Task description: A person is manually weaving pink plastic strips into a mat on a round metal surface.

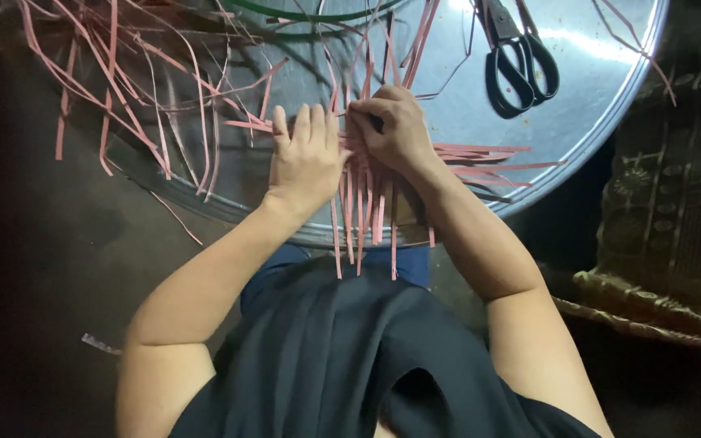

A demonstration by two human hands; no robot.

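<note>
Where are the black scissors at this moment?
In the head view, the black scissors lie on the round metal tray, at its upper right, beyond the right hand and apart from it.

Shiny metal, matt pink strips

We are seeing a round metal tray (594,105), smooth and glossy, catching light at its far right. Thin pink strips (363,203), flat, matt and paper-like, are lying across it. Black-handled scissors (517,61) are looking smooth plastic with dull steel blades. Near us, dark cloth (350,357) is draping soft and matt.
</note>
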